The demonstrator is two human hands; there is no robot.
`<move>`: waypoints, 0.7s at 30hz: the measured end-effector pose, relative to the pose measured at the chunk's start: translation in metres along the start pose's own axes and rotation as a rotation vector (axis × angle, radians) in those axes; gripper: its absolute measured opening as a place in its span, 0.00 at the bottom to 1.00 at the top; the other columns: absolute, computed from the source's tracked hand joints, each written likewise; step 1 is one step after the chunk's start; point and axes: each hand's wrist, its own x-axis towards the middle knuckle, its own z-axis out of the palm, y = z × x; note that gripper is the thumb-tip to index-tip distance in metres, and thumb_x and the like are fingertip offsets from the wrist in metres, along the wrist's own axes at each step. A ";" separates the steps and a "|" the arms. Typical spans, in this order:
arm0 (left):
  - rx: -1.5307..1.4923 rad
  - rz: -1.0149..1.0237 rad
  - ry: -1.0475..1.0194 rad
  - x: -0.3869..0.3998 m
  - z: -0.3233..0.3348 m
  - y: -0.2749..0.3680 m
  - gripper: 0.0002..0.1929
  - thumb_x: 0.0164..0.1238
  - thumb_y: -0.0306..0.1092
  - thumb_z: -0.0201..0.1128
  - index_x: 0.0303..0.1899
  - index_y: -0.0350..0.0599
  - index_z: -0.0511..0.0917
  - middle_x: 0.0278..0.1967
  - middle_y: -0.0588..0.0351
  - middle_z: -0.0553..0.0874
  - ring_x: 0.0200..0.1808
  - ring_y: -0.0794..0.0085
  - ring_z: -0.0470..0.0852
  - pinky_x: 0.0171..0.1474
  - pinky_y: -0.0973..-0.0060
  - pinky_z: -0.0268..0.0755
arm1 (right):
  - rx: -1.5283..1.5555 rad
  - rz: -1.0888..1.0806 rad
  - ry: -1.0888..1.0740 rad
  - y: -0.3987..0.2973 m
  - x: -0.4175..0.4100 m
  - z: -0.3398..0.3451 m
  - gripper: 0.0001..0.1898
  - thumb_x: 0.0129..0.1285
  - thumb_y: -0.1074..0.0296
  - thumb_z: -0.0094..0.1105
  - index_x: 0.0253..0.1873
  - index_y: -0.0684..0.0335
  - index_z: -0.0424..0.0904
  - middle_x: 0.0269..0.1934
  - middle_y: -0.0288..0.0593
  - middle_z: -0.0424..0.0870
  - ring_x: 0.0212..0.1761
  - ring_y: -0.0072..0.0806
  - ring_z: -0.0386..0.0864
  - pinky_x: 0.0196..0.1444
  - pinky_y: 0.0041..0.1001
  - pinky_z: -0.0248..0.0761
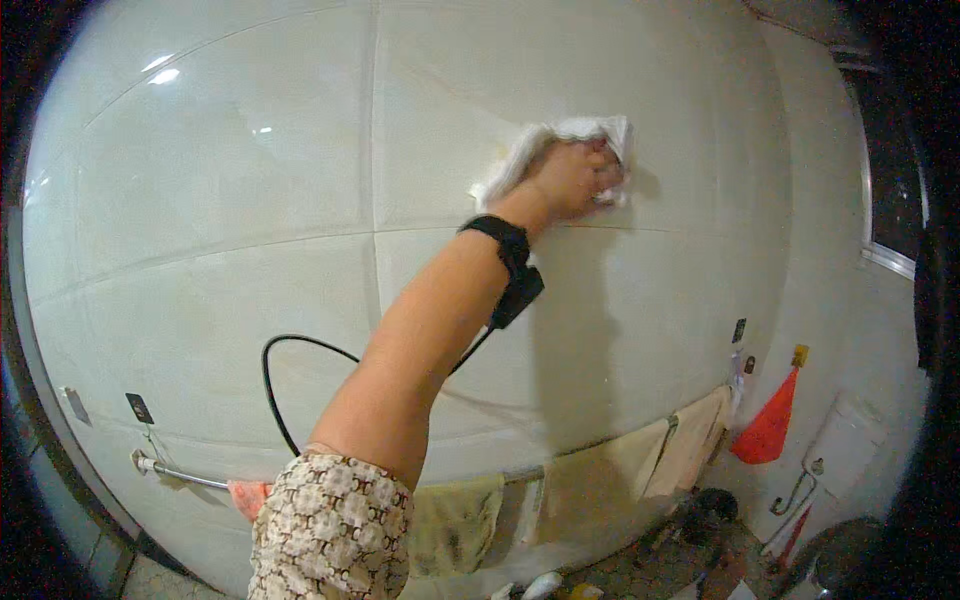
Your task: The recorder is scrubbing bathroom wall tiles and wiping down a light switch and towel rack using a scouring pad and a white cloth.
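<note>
My left hand (585, 176) is raised against a pale tiled wall (450, 300), its fingers bent over a white cloth (592, 127). The cloth lies between hand and wall, its edges showing above the knuckles and along the wrist side. Around the wrist is a black strap with a small black device (517, 296), from which a black cable (266, 367) loops behind the forearm. A patterned sleeve covers the upper arm. My right hand is out of view.
Below the arm, towels (600, 480) hang on a metal rail (195, 478). A red cloth (769, 424) hangs from a yellow hook (800, 355) at right, below a metal-framed window (889, 262). Dark items, unclear in kind, stand at lower right.
</note>
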 end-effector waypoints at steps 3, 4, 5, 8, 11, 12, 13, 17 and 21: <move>0.110 -0.254 0.072 -0.003 -0.057 -0.044 0.22 0.60 0.57 0.54 0.53 0.63 0.77 0.55 0.57 0.77 0.55 0.61 0.76 0.53 0.56 0.70 | -0.349 -0.308 -0.077 0.071 0.026 0.003 0.33 0.63 0.57 0.57 0.71 0.49 0.53 0.69 0.45 0.57 0.69 0.33 0.57 0.68 0.40 0.53; 0.141 -0.324 0.111 -0.011 -0.079 -0.063 0.22 0.61 0.57 0.53 0.54 0.63 0.76 0.56 0.58 0.76 0.57 0.62 0.74 0.55 0.55 0.68 | -0.312 -0.279 -0.056 0.069 0.032 0.011 0.28 0.64 0.61 0.55 0.67 0.52 0.58 0.65 0.46 0.61 0.65 0.35 0.60 0.66 0.39 0.55; 0.199 -0.401 0.138 -0.032 -0.102 -0.089 0.22 0.62 0.57 0.52 0.54 0.63 0.75 0.58 0.58 0.75 0.59 0.63 0.72 0.57 0.53 0.66 | -0.244 -0.266 -0.048 0.025 0.044 0.035 0.23 0.64 0.65 0.52 0.64 0.55 0.62 0.61 0.47 0.65 0.62 0.37 0.64 0.63 0.38 0.58; 0.660 -0.489 0.183 -0.091 -0.153 -0.145 0.23 0.66 0.56 0.47 0.61 0.64 0.68 0.63 0.60 0.69 0.65 0.63 0.65 0.64 0.49 0.55 | -0.118 -0.343 -0.030 -0.108 0.075 0.053 0.14 0.65 0.77 0.46 0.53 0.64 0.76 0.49 0.50 0.77 0.51 0.44 0.73 0.56 0.35 0.65; 0.707 -0.551 0.138 -0.146 -0.197 -0.164 0.24 0.68 0.56 0.45 0.63 0.65 0.64 0.66 0.60 0.65 0.68 0.63 0.61 0.66 0.48 0.51 | -0.003 -0.476 -0.068 -0.246 0.116 0.057 0.15 0.66 0.72 0.46 0.55 0.66 0.74 0.50 0.50 0.79 0.53 0.42 0.74 0.59 0.33 0.63; 0.707 -0.576 0.115 -0.155 -0.205 -0.163 0.24 0.68 0.55 0.44 0.64 0.67 0.64 0.66 0.61 0.64 0.69 0.65 0.59 0.66 0.49 0.49 | -0.144 -0.947 0.194 -0.278 0.124 0.056 0.15 0.66 0.73 0.45 0.55 0.66 0.74 0.49 0.50 0.79 0.53 0.41 0.74 0.59 0.32 0.63; 0.691 -0.678 0.016 -0.165 -0.215 -0.162 0.24 0.69 0.55 0.44 0.65 0.68 0.63 0.67 0.61 0.63 0.70 0.64 0.56 0.68 0.51 0.48 | 0.077 -0.868 0.169 -0.309 0.150 0.066 0.15 0.62 0.74 0.53 0.54 0.62 0.76 0.46 0.53 0.79 0.50 0.47 0.73 0.57 0.37 0.64; 0.745 -0.597 -0.014 -0.257 -0.243 -0.153 0.23 0.70 0.50 0.45 0.66 0.66 0.61 0.66 0.58 0.65 0.69 0.62 0.58 0.68 0.57 0.47 | 0.192 -1.194 0.231 -0.510 0.148 0.080 0.16 0.61 0.76 0.51 0.54 0.60 0.76 0.46 0.47 0.79 0.49 0.42 0.73 0.54 0.34 0.65; 0.654 -0.606 -0.058 -0.294 -0.277 -0.111 0.27 0.64 0.42 0.55 0.66 0.59 0.62 0.63 0.54 0.69 0.65 0.59 0.63 0.67 0.57 0.48 | 0.212 -1.358 0.563 -0.633 0.185 0.077 0.15 0.61 0.73 0.52 0.53 0.56 0.78 0.46 0.45 0.79 0.48 0.40 0.73 0.51 0.35 0.66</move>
